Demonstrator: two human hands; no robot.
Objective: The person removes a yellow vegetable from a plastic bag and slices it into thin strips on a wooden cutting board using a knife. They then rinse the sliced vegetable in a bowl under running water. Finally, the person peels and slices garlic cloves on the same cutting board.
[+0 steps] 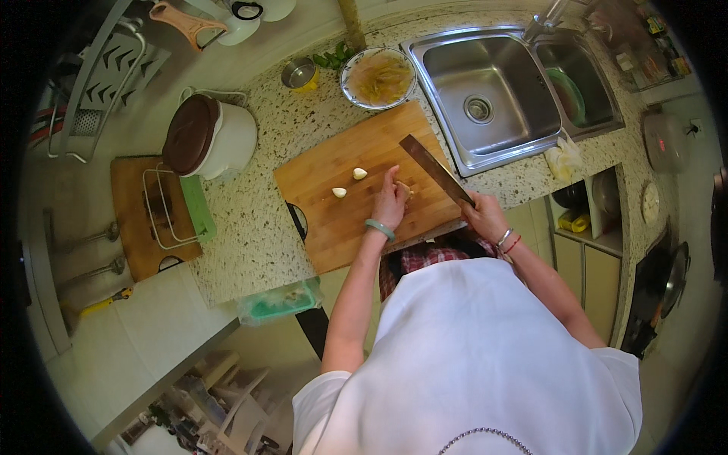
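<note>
On the wooden cutting board (326,227) two peeled garlic cloves (359,174) lie to the left of my left hand (388,206). That hand wears a pale green bangle and rests low over the board, one finger stretched forward and apart from the others. Small pale pieces (410,192) show beside its fingertips; they look like garlic, but are partly hidden. My right hand (486,218) grips the handle of a kitchen knife (434,167) at the board's right side. The dark blade slants away to the far left, apart from my left hand.
A steel double sink (478,163) adjoins the board on the right. Behind it stand a patterned bowl of yellowish food (379,54) and a small metal cup (299,73). A white pot with a brown lid (187,136) and a second board (129,197) are at left.
</note>
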